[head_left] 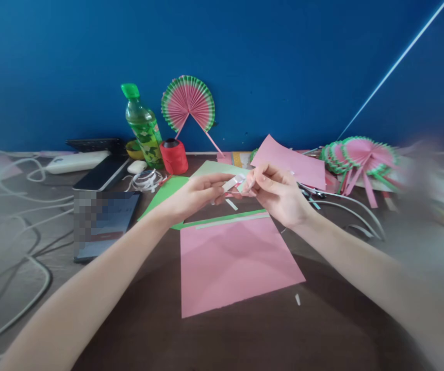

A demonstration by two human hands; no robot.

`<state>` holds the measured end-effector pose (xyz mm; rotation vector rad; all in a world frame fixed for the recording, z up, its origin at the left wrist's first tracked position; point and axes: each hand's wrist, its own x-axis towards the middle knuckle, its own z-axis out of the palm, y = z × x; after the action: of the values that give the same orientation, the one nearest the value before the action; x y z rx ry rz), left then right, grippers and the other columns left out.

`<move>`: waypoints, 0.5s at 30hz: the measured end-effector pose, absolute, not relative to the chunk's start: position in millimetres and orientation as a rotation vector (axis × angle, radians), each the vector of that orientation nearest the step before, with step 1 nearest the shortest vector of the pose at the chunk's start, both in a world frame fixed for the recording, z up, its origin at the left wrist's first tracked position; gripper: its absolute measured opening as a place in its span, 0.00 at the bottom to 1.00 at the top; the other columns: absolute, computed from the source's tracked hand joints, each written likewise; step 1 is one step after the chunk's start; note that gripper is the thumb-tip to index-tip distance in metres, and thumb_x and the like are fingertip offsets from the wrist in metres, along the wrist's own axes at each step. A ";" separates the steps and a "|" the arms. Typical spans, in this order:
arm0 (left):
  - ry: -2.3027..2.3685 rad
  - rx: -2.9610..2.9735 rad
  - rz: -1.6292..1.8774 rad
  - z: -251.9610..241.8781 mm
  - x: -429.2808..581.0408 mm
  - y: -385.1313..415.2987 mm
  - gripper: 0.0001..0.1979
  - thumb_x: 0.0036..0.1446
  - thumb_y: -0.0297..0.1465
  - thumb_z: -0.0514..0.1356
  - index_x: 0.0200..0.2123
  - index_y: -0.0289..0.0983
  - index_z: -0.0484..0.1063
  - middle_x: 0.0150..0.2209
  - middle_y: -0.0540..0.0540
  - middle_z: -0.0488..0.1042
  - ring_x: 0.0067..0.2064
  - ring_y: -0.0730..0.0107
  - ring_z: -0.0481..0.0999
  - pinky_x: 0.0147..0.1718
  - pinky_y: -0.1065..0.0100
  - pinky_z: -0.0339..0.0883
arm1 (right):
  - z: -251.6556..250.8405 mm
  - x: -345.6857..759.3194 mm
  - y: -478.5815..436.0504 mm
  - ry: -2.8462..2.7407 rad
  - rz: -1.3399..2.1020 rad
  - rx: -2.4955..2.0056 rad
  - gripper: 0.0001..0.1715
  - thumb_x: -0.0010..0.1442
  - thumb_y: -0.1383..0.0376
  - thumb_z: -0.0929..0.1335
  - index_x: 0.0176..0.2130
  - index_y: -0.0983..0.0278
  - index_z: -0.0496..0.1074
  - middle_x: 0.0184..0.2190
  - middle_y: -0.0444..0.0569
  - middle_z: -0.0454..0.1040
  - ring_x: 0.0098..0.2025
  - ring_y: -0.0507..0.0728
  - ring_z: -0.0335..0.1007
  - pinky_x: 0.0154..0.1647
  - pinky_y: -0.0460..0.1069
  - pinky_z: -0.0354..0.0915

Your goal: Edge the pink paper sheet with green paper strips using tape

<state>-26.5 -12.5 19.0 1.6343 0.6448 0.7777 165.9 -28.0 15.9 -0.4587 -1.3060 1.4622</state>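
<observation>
Over the middle of the table my left hand [198, 193] is closed in a pinch on a small white strip [234, 182]. My right hand [279, 191] has its thumb and fingers pressed together at the strip's other end. The fingertips hide part of it. Below both hands lies a pink paper sheet [237, 263], with a green band and a thin white strip along its far edge. Another short white scrap [231, 204] rests on the table just under the fingers. Green paper [163, 198] is partly covered by my left hand.
Behind stand a green bottle [143, 134], a red container [174, 156] and a pleated pink-and-green fan [188, 100]. More pleated fans [364, 154] lie at right, near a pink sheet [289, 162]. At left are a tape roll [147, 179], a phone-like device [108, 224] and white cables [46, 278].
</observation>
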 end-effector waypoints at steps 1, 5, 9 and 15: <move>0.654 1.666 0.749 19.6 -27.0 -13.2 0.18 0.57 0.31 0.55 0.51 0.34 0.68 0.38 0.43 0.73 0.31 0.75 0.65 0.30 0.69 0.57 | 14.8 166.1 -27.3 -1.315 1.506 -0.438 0.08 0.54 0.64 0.69 0.26 0.63 0.67 0.24 0.42 0.68 0.28 0.49 0.64 0.31 0.46 0.60; 0.698 1.782 0.629 23.0 -31.7 -14.3 0.19 0.59 0.33 0.53 0.53 0.36 0.65 0.38 0.44 0.73 0.32 0.74 0.67 0.30 0.70 0.59 | 14.3 168.9 -25.8 -1.334 1.706 -0.407 0.10 0.54 0.65 0.69 0.25 0.63 0.66 0.23 0.42 0.65 0.27 0.49 0.60 0.30 0.47 0.59; 0.768 1.925 0.580 26.2 -38.1 -10.6 0.20 0.60 0.35 0.51 0.54 0.37 0.65 0.37 0.45 0.74 0.32 0.74 0.67 0.29 0.71 0.60 | 19.7 173.7 -24.7 -1.279 1.758 -0.431 0.11 0.52 0.64 0.71 0.25 0.63 0.65 0.22 0.40 0.61 0.23 0.47 0.56 0.25 0.45 0.57; 1.272 2.206 0.381 15.8 -46.9 1.6 0.18 0.58 0.32 0.48 0.50 0.38 0.65 0.39 0.47 0.75 0.33 0.72 0.72 0.31 0.72 0.62 | 19.3 174.4 -21.5 -1.184 1.733 -0.591 0.10 0.52 0.64 0.71 0.25 0.63 0.65 0.26 0.40 0.66 0.27 0.47 0.65 0.26 0.44 0.61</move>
<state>-46.9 1.6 15.8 2.2064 1.2718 0.3809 174.4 -21.5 19.3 -0.5912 -1.1844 1.7328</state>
